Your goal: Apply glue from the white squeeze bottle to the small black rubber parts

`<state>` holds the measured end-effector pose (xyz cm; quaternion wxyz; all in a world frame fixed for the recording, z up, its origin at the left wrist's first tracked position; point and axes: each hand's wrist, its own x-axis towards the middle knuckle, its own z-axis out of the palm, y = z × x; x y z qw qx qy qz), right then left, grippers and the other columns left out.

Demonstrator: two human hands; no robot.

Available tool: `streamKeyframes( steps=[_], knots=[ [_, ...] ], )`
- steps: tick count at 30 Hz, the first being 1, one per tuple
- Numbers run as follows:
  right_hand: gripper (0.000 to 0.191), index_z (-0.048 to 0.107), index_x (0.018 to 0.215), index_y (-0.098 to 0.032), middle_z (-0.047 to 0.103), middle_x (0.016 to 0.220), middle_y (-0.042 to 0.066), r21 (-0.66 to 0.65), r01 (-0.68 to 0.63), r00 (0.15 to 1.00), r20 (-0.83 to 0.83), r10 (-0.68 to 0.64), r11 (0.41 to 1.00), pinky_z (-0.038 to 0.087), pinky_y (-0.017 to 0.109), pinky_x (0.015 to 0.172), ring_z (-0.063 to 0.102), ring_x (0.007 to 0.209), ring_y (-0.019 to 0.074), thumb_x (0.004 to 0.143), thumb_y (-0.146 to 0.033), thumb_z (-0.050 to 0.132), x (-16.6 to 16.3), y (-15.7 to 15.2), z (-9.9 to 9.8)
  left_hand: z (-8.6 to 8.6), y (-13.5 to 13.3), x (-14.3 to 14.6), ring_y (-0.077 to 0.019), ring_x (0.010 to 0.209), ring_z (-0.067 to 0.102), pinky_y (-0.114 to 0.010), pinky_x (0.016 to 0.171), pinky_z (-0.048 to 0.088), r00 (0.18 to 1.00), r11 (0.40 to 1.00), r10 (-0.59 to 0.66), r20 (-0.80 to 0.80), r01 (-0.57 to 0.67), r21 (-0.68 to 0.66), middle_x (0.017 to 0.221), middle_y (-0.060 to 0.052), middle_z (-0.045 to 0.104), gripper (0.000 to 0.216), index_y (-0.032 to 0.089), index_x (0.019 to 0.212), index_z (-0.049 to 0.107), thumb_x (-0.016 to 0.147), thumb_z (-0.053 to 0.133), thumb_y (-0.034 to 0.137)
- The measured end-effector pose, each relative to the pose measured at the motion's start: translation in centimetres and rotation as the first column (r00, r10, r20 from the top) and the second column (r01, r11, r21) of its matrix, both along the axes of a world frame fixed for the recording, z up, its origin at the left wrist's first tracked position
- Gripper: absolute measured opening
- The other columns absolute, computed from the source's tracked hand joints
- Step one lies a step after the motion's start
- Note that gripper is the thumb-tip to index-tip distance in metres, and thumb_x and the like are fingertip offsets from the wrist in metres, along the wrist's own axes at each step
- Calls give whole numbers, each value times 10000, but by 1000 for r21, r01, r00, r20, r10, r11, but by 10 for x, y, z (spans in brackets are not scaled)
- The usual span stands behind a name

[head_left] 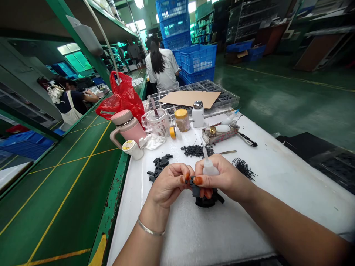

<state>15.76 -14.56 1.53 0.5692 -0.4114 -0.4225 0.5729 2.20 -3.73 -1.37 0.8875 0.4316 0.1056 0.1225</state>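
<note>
Both my hands meet over the white table (249,207). My left hand (169,183) is closed, its fingertips pinching a small black plastic part (195,189). My right hand (222,178) is closed too; it grips a small white squeeze bottle (208,165) with its thin nozzle pointing up, and its fingers also touch the black part. A little heap of black parts (208,201) lies under my hands. More black pieces (160,165) lie just beyond my left hand.
Behind are a heap of tiny black bits (195,150), thin black pins (244,168), a pink jug (127,127), a clear cup (158,121), jars, a red bag (122,98) and parts trays under cardboard (191,98). Two people work further off; blue crates (198,59) are stacked beyond.
</note>
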Motion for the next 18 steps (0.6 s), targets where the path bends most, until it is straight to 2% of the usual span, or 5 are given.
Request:
streamKeyframes(
  steps=[6, 14, 16, 17, 18],
  knots=[
    [226, 587, 638, -108, 627, 514, 18, -80, 12, 991, -132, -23, 997, 350, 150, 384, 507, 393, 64, 719, -276, 715, -3, 2, -5, 6, 3, -1, -126, 611, 520, -248, 592, 406, 996, 979, 81, 23, -84, 185, 662, -17, 550, 230, 124, 623, 613, 668, 780, 276],
    [210, 580, 615, -103, 623, 490, 29, -133, 25, 969, -242, -57, 991, 341, 151, 384, 503, 376, 66, 673, -257, 710, -1, 8, -11, 8, 9, -9, -139, 636, 517, -259, 614, 407, 972, 880, 233, 22, -220, 421, 661, -31, 564, 228, 132, 596, 628, 655, 779, 292],
    [229, 599, 626, -98, 620, 478, 26, -169, 68, 967, -232, -107, 983, 368, 158, 383, 523, 378, 80, 617, -278, 740, -4, 8, -10, 9, 5, -5, -158, 624, 521, -278, 600, 413, 953, 837, 301, -37, -246, 489, 621, -31, 558, 296, 143, 535, 603, 606, 799, 353],
    [270, 604, 627, -102, 613, 468, 18, -188, 75, 963, -241, -120, 979, 386, 169, 384, 542, 390, 97, 567, -307, 769, -7, 8, -10, 9, 2, 1, -169, 615, 527, -294, 596, 427, 921, 810, 370, -118, -258, 526, 613, -30, 562, 322, 149, 507, 584, 581, 806, 369],
    [326, 609, 622, -102, 608, 467, 13, -188, 67, 964, -242, -112, 980, 396, 178, 385, 549, 401, 106, 507, -339, 801, -9, 10, -12, 7, -2, 12, -185, 629, 545, -294, 573, 430, 862, 773, 479, -164, -325, 545, 629, -30, 578, 315, 157, 517, 586, 596, 795, 379]
  ],
)
